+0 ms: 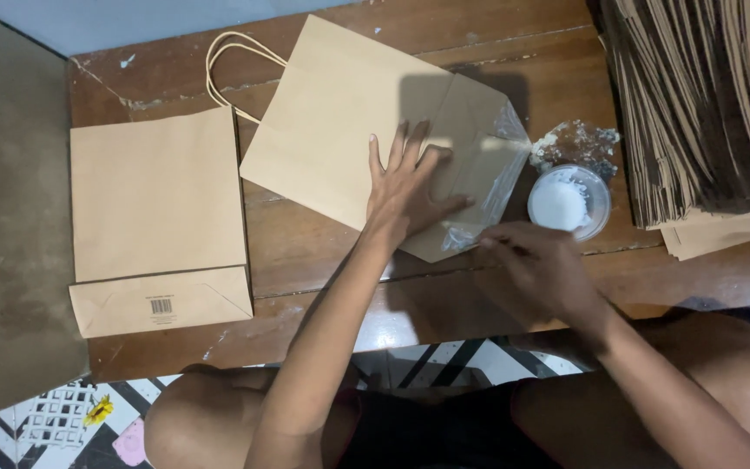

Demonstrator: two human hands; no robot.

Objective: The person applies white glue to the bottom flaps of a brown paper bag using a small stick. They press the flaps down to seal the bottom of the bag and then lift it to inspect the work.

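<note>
Pressing down: left hand, palm flat and fingers spread, on the folded bottom of a brown paper bag
Left hand state: released, gripping nothing, just resting on the paper
Right hand: just beside the bag's lower right corner, fingertips bunched near the edge of the glossy flap; cannot tell whether anything is pinched between them
Bag position: lying flat and tilted on the wooden counter, bottom end toward the hands, top end pointing away to the upper left
Bag bottom: hexagonal fold opened out, wet-looking sheen along its right edge, directly under and between the two hands
Handles: pale cord loops sticking out past the bag's far end
Paste bowl: small clear round bowl with white paste, just right of the bag's bottom, above the right hand
Crumpled clear plastic: touching the bowl's far side
Finished bag: second brown bag lying flat at the counter's left, well apart from both hands, bottom flap folded over
Stack: pile of flat brown paper at the right edge
</note>
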